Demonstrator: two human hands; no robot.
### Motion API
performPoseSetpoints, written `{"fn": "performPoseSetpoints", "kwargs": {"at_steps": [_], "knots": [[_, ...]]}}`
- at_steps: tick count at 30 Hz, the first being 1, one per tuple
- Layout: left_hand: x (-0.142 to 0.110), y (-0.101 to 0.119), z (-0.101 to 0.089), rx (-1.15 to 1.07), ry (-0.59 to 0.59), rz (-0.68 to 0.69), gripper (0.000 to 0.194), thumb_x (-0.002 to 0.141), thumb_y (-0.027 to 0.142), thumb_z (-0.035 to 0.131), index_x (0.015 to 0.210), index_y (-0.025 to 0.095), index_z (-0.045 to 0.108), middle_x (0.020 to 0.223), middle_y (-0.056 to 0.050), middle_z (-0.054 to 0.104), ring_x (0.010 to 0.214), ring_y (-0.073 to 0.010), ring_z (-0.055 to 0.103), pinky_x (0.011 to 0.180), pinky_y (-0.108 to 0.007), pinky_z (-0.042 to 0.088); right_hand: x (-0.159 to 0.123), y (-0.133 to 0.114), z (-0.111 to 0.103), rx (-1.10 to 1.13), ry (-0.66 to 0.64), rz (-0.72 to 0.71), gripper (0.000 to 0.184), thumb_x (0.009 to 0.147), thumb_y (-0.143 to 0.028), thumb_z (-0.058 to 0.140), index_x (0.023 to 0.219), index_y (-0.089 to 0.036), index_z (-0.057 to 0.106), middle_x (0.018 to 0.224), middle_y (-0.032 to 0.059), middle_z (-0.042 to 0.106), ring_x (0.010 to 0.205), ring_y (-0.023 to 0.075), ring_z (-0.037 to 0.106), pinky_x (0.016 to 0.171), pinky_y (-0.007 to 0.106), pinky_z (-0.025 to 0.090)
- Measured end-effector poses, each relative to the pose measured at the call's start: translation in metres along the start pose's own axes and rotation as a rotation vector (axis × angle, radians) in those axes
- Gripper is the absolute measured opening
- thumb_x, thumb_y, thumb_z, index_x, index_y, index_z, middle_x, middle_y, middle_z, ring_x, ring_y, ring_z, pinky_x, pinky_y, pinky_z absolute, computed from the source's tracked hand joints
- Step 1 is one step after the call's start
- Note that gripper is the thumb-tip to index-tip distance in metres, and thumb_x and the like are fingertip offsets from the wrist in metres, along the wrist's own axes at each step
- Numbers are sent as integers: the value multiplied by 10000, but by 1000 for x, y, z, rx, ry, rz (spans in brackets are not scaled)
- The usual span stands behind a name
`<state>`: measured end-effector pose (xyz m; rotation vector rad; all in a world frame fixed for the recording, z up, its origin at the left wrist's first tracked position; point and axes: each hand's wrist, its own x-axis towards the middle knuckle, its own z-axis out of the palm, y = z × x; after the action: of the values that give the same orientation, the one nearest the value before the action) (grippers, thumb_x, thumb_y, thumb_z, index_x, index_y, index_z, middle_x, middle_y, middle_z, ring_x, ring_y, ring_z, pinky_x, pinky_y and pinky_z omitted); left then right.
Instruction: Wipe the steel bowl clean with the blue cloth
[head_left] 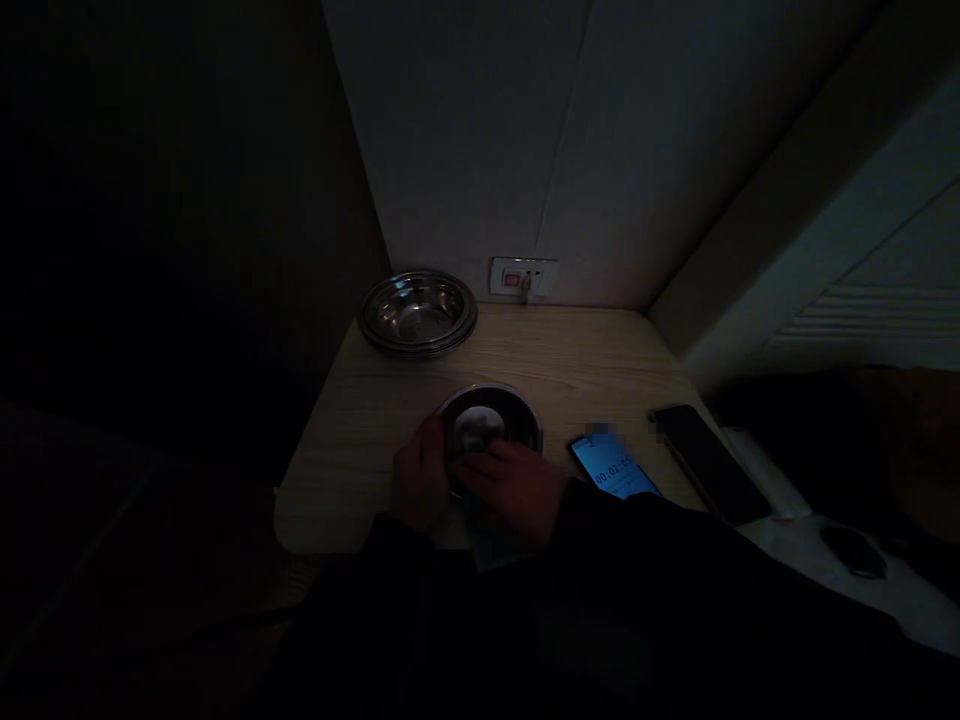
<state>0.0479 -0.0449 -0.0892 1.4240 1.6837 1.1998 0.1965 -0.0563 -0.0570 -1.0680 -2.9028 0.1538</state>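
Observation:
A metal bowl (517, 408) stands near the front of the small wooden table. My left hand (421, 478) is closed on its left rim, thumb side toward the bowl. My right hand (517, 490) reaches over the near rim, its fingers bent down into the bowl. Under that hand hangs a dim bluish-green cloth (495, 552), partly hidden by the palm and pressed at the near edge of the bowl. Darkness hides the exact finger contact.
Several stacked metal bowls (420, 322) sit at the table's back left. To the right lie a lit phone (611, 468) showing a timer and a dark phone (709, 462). A wall socket (523, 277) is behind the table (570, 350). The room is very dark.

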Motion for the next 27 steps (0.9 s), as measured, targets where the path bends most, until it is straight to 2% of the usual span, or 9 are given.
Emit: {"fn": "performPoseSetpoints", "kwargs": {"at_steps": [3, 8, 13, 16, 19, 21, 27], "knots": [[0, -2, -1, 38, -2, -14, 451, 898, 423, 250, 871, 148, 607, 807, -87, 660, 750, -200, 595, 697, -325, 453, 5, 0, -1, 68, 11, 22, 449, 808, -361, 581, 1194, -146, 501, 1139, 88, 571, 988, 240, 460, 768, 361, 395], [-1, 0, 0, 48, -44, 46, 410, 903, 403, 263, 890, 167, 598, 818, -63, 659, 737, -171, 588, 680, -278, 449, -9, 7, -2, -50, -37, -42, 211, 866, -259, 503, 1048, -189, 586, 977, 61, 623, 926, 228, 470, 730, 364, 365], [2, 0, 0, 75, 2, 25, 395, 897, 407, 260, 764, 176, 553, 717, -42, 623, 683, -164, 565, 655, -277, 442, 1, -6, 13, -6, 84, 65, 345, 883, -300, 466, 1191, -148, 496, 1119, 110, 576, 938, 235, 466, 705, 368, 378], [3, -1, 0, 78, 8, 18, 395, 893, 421, 261, 725, 187, 531, 681, -35, 603, 662, -165, 555, 643, -280, 438, -4, -3, 14, -68, 98, 24, 295, 910, -233, 417, 1179, -151, 505, 1091, 97, 594, 918, 232, 475, 693, 374, 372], [2, 0, 1, 36, -12, 22, 415, 892, 435, 260, 794, 174, 568, 747, -52, 636, 717, -177, 579, 670, -286, 447, -22, 10, 4, -154, 58, -78, 257, 908, -152, 410, 1126, -165, 545, 1074, 74, 610, 930, 230, 479, 700, 375, 364], [1, 2, 2, 8, -24, 17, 441, 889, 449, 265, 848, 158, 594, 806, -68, 657, 772, -190, 593, 699, -294, 456, -31, 17, -1, -180, 57, -83, 257, 902, -132, 421, 1121, -166, 552, 1080, 77, 610, 941, 227, 483, 696, 370, 368], [2, 0, 1, -121, -87, 49, 453, 883, 440, 297, 1033, 145, 606, 1045, -78, 659, 981, -196, 586, 873, -311, 438, -36, 19, 6, -196, 173, -113, 274, 896, -117, 423, 1131, -144, 562, 1083, 101, 621, 902, 224, 516, 653, 358, 402]]}}
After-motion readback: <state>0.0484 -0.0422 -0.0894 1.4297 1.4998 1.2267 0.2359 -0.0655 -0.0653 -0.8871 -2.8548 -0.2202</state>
